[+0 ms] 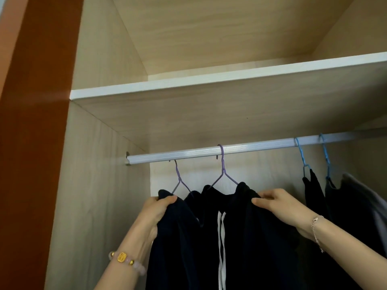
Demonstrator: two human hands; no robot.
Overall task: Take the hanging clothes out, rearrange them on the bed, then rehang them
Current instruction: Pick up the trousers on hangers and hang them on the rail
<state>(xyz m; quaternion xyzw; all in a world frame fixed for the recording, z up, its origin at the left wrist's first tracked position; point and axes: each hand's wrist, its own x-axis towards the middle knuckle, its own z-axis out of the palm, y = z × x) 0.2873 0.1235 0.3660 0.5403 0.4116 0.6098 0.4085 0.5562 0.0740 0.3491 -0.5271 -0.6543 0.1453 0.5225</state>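
Wardrobe (100, 185) interior, pale wood, is filling the view, shelf (209, 81) crossing at twelve o'clock and silver rail (240, 147) running beneath it. Left hand (159, 208), rising from seven o'clock with beaded bracelet (125, 258) at the wrist, is gripping the shoulder of a dark garment (178, 243) under a purple hanger (179, 181). At six o'clock a second purple hanger (223, 170) is carrying a dark top (247, 231) with white drawstrings (221, 237). Right hand (276, 204), entering from four o'clock with chain bracelet (316, 231), is pinching that top's shoulder. At three o'clock, two blue hangers (301, 155) are holding a black garment (314, 195) and a grey garment (362, 204).
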